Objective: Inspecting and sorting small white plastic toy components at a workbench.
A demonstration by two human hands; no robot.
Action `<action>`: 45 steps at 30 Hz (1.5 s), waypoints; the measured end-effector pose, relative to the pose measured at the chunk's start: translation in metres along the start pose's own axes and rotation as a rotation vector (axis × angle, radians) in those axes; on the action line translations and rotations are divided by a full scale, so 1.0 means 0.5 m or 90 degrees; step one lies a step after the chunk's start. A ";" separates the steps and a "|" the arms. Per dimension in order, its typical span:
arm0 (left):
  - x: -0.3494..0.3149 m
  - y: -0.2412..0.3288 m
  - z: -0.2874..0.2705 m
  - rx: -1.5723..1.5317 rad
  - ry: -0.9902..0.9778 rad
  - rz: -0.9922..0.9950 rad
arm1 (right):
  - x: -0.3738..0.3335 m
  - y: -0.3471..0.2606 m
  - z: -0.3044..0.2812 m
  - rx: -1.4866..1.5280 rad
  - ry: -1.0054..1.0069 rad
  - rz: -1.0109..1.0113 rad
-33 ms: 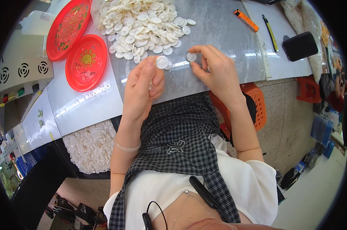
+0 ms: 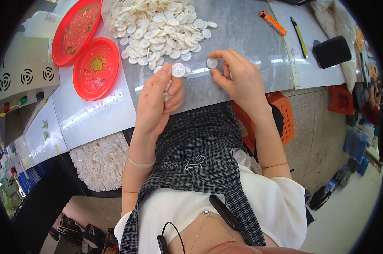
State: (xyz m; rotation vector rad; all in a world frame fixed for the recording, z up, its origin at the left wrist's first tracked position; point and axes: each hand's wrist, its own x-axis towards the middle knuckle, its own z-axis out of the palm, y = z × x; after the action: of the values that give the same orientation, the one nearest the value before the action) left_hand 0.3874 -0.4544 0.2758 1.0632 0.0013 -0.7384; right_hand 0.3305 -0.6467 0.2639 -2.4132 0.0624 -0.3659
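A big pile of white toothed plastic discs (image 2: 161, 25) lies on the grey table top (image 2: 246, 38) in front of me. My left hand (image 2: 157, 101) is closed on a small stack of these discs, with one white disc (image 2: 178, 70) sticking up at the fingertips. My right hand (image 2: 238, 80) pinches a single white disc (image 2: 211, 63) between thumb and forefinger, right at the near edge of the pile. Another loose disc lies on the table between the two hands.
Two red round plates (image 2: 96, 67) (image 2: 75, 29) sit at the left of the table. An orange marker (image 2: 272, 23), a pen (image 2: 299, 37) and a black box (image 2: 332, 51) lie at the right. A bin of white discs (image 2: 100, 161) stands below the table; an orange stool (image 2: 280, 114) is under me.
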 end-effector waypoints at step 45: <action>-0.040 0.012 -0.103 -0.018 0.015 0.076 | 0.006 -0.032 0.054 1.400 -0.308 0.437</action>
State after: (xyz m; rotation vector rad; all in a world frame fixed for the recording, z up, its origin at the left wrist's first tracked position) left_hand 0.3932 -0.4011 0.2611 1.0362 -0.0310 -0.6164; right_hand 0.3401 -0.6182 0.2553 -0.1635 0.1462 0.3908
